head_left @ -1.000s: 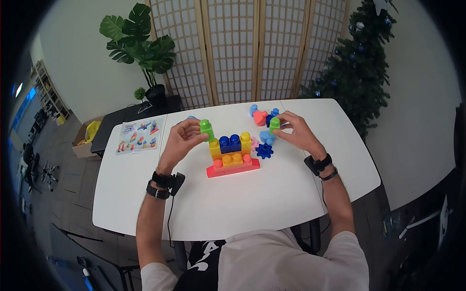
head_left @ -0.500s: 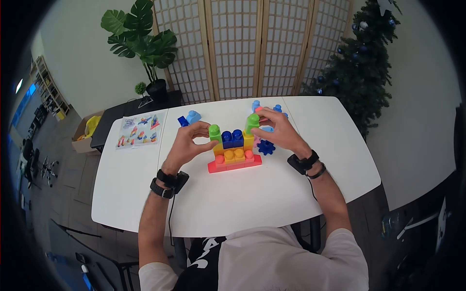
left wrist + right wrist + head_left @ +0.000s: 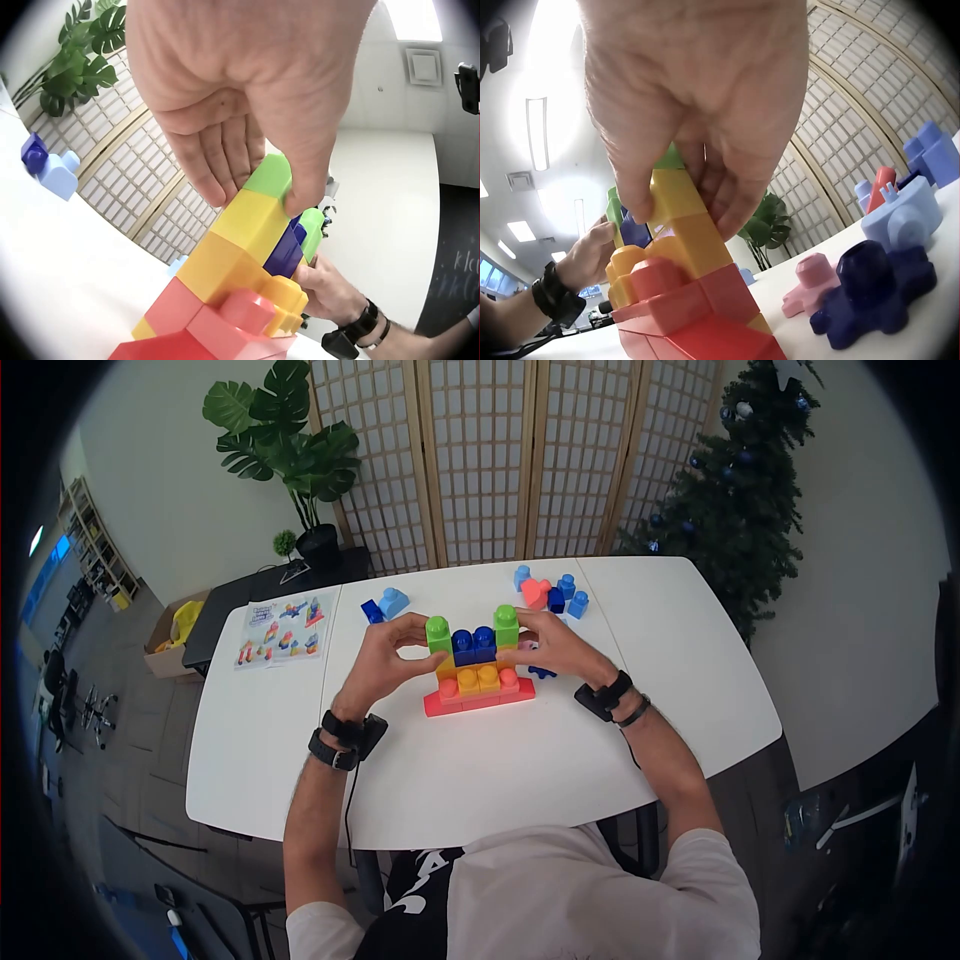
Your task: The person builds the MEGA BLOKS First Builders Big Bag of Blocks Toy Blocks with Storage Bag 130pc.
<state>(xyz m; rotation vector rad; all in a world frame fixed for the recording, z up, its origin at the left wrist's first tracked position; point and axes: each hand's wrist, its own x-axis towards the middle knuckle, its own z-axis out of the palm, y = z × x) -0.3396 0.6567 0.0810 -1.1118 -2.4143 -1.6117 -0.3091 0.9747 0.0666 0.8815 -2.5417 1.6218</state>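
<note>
Together, left hand (image 3: 393, 657) pinching green block (image 3: 438, 632), right hand (image 3: 560, 645) gripping yellow block (image 3: 679, 193), second green block (image 3: 507, 624) on top

Brights on white

Stack (image 3: 478, 676), top down: end blocks (image 3: 506, 622) green, next pair (image 3: 251, 217) yellow, middle block (image 3: 474, 651) navy, lower blocks (image 3: 217, 264) orange. Front studs (image 3: 488, 677) run red, orange, orange, red. Base (image 3: 480, 703) red. One gear (image 3: 812, 282) pink, other gear (image 3: 874, 300) navy. Loose pieces (image 3: 393, 602) light blue, navy, one red. Table (image 3: 480, 780) white. Leaflet (image 3: 287, 632) multicoloured on pale. Screen (image 3: 480, 460): tan grid, pale panes. Wristbands (image 3: 345, 730) black.
</note>
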